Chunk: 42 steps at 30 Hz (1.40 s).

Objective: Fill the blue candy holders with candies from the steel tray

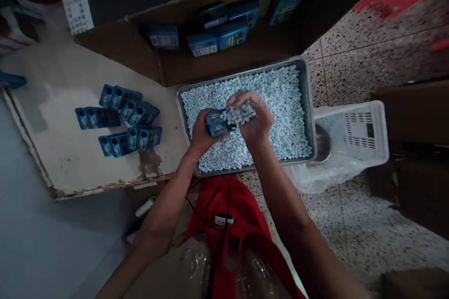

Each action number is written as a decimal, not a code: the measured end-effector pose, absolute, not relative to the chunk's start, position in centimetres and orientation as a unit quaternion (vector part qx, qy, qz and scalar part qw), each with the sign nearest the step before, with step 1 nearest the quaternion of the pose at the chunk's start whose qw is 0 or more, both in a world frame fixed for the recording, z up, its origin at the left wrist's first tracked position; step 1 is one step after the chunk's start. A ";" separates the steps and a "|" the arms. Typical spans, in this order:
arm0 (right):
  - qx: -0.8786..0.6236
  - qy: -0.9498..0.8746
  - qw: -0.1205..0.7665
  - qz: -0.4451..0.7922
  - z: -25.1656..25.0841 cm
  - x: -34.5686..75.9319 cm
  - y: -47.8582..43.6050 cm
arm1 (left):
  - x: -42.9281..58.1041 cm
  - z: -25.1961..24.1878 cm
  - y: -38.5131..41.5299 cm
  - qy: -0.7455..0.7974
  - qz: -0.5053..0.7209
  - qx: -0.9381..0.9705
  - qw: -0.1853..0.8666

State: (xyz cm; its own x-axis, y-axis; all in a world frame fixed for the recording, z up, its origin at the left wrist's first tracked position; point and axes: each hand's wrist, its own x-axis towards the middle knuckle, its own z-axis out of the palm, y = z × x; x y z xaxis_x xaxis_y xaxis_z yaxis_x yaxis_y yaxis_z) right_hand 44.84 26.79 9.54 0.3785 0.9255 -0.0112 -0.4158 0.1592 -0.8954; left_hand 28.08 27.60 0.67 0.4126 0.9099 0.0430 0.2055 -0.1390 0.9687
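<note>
Tray of grey metal, mid-floor, heaped with pale blue pellets. Left, roughly 12 small blue cardboard boxes lie seemingly filled on a white board. Left hand clasps 1 more blue box above the tray; right hand, cupped, tips pellets in.

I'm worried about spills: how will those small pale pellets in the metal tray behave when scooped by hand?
Probably apt to roll and scatter: the pellets are small, rounded and lie loose in the tray. Likely light, since the right hand cups a heap. Some may spill out.
</note>
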 end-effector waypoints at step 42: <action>-0.798 -0.555 0.184 0.146 -3.4 50.4 21.2 | 18.3 0.1 29.2 0.526 0.395 0.527 0.538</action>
